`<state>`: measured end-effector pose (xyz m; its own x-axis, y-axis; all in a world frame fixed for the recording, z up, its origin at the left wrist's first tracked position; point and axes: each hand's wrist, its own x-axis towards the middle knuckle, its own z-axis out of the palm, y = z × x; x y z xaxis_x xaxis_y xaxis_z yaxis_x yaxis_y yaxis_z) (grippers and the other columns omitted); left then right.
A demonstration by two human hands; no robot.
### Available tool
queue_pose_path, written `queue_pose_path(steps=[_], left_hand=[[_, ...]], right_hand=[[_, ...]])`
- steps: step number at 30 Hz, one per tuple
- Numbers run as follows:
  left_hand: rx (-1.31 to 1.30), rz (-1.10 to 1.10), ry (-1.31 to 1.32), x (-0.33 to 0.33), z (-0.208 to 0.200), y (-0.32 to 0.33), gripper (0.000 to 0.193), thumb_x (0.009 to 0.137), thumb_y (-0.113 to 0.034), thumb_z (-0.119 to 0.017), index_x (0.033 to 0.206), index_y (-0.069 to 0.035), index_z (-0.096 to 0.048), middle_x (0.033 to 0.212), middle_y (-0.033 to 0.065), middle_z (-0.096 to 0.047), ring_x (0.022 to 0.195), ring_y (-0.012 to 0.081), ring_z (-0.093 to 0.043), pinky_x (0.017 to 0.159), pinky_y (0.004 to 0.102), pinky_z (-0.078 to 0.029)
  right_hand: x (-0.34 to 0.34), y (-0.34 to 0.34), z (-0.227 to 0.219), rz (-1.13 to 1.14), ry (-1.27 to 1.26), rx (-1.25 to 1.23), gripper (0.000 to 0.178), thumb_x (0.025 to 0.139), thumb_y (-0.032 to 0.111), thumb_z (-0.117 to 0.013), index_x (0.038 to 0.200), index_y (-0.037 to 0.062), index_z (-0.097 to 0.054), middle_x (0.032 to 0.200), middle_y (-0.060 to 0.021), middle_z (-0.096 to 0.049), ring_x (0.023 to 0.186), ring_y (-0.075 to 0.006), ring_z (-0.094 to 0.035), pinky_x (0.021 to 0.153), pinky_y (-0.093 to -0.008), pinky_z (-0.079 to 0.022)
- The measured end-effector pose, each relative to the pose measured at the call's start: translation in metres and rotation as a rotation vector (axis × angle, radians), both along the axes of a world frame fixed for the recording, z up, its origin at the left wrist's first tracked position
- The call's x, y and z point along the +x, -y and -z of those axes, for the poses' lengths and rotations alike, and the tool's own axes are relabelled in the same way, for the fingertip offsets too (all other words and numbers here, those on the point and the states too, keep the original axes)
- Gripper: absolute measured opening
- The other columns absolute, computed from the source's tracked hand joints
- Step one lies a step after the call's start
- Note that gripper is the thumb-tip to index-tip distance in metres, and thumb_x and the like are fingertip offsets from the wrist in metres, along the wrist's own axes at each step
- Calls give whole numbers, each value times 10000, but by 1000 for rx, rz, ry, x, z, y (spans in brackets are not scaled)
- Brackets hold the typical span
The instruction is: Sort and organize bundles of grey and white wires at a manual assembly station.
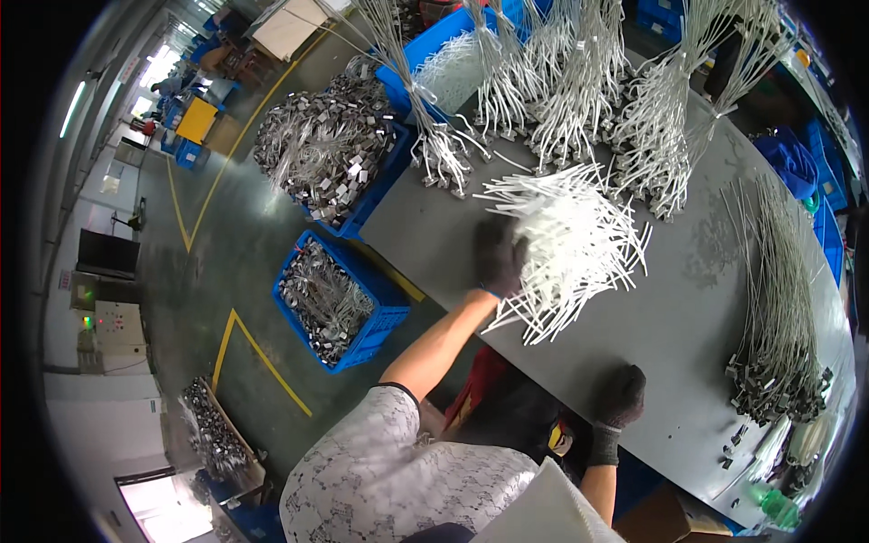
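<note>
A heap of thin white tubes (pixel 575 244) lies on the grey table (pixel 674 362), its top washed out by bright light. Against the left side of this heap is my left hand (pixel 500 258) in a dark glove. Motion smears its fingers, so their grip does not show. My right hand (pixel 620 396), gloved too, rests as a closed fist near the table's front edge, apart from the heap; nothing sticks out of it. Beyond the tubes stand upright bundles of silvery wires (pixel 579 100) with white ends. Another long wire bundle (pixel 778 308) with dark connectors lies at the right.
Left of the table stand a blue crate (pixel 389 312) of metal-ended cables and a larger heap of cable parts (pixel 326 145). A blue bin (pixel 421 50) holds white tubes behind the bundles. A green bottle (pixel 778 509) sits at the lower right; small dark pieces (pixel 731 448) lie nearby.
</note>
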<state>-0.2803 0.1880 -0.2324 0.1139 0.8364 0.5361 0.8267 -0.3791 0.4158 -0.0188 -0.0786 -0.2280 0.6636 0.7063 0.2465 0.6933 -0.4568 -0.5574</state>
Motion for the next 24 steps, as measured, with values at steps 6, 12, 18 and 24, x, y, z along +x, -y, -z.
queue_pose_path(steps=[6, 12, 18, 24], left_hand=[[36, 208, 134, 21, -43, 6, 217, 933, -173, -635, 1090, -24, -643, 1045, 216, -635, 983, 425, -588, 904, 515, -456], [75, 278, 116, -4, -64, -96, 156, 944, -205, -630, 936, -51, -657, 920, 158, -664, 868, 376, -631, 778, 454, -496], [-109, 273, -179, -16, -15, -147, 293, 954, -293, -620, 1087, -42, -690, 1087, 184, -691, 1026, 392, -629, 950, 489, -461], [-91, 147, -68, 37, -12, -54, 390, 924, -381, -647, 1149, -63, -668, 1099, 178, -652, 1035, 402, -589, 981, 552, -410]], right_hand=[[1, 2, -5, -1, 12, -21, 206, 933, 172, -666, 1113, 78, -698, 1049, -130, -741, 909, -333, -727, 767, -395, -574], [0, 4, -9, -4, -3, -27, 199, 934, 170, -664, 1111, 87, -704, 1049, -125, -743, 903, -328, -727, 766, -396, -577], [1, -1, -2, -6, -3, -8, 190, 946, 187, -661, 1108, 95, -701, 1028, -141, -739, 893, -345, -724, 751, -411, -574], [1, -1, -7, 23, -10, 4, 180, 952, 206, -658, 1097, 110, -701, 1011, -136, -742, 881, -345, -725, 739, -418, -571]])
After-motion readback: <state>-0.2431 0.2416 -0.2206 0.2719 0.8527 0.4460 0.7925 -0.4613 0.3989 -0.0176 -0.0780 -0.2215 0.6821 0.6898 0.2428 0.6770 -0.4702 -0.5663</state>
